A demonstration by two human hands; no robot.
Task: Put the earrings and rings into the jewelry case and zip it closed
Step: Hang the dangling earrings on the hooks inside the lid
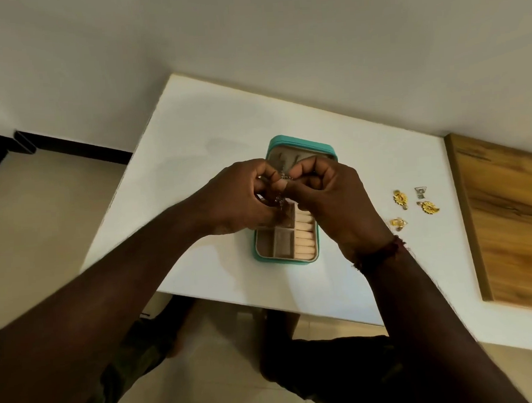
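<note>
A teal jewelry case (259, 259) lies open on the white table (192, 137), its lid raised at the far side and its beige compartments and ring rolls showing. Above the case, my left hand (242, 196) and my right hand (332, 194) meet, both pinching a small silvery earring (283, 177) between their fingertips. To the right on the table lie two gold flower earrings (400, 197) (429, 207), a small gold piece (397, 223) and a silvery triangular earring (420, 191).
A wooden board (515, 217) lies along the right side of the table. The table's near edge runs just below the case, with my legs and a tiled floor (41, 215) beneath. A plain wall (249, 46) stands behind.
</note>
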